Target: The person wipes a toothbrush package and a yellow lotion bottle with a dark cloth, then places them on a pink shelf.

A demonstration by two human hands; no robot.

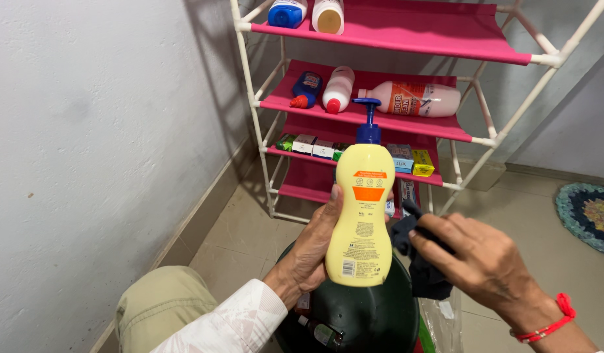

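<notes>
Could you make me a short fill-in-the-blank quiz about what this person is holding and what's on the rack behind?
1. The left hand holds a yellow pump bottle whose pump top is ____.
2. The right hand grips a dark ____ beside the bottle.
3. The rack behind has shelves coloured ____.
4. On the right wrist sits a ____ band.

Missing words: blue; cloth; pink; red
</notes>
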